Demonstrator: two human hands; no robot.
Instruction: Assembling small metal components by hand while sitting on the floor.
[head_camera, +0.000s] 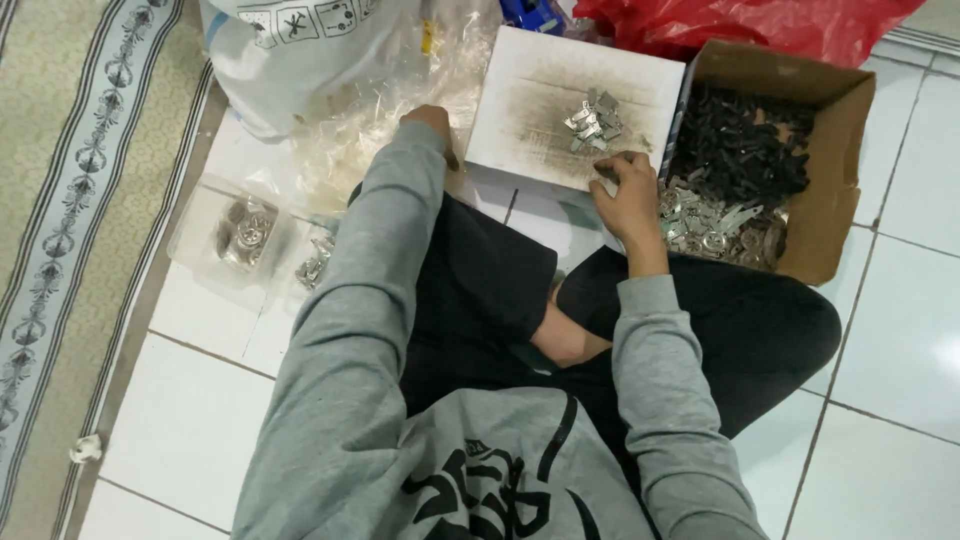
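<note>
My crossed legs in black trousers (740, 330) fill the foreground. Clear plastic tubs (245, 235) of metal bits sit at my left. My right hand (628, 195) curls, fingertips bunched, at the smudged white board's (530, 100) near edge, the small silver metal pieces (593, 122) just beyond. My left hand (432, 122) rests beside the board, fingers hidden. The brown cardboard box (835, 170) sits right.

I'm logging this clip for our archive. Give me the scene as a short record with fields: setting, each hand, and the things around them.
setting: person sits cross-legged on a white tiled floor
left hand: at the left edge of the white board, beside crumpled clear plastic bags
right hand: fingers curled at the near edge of the white board; contents not visible
on board: small pile of silvery metal pieces
cardboard box: black parts and silvery parts inside
clear plastic tray: metal pieces, left of the person
</note>
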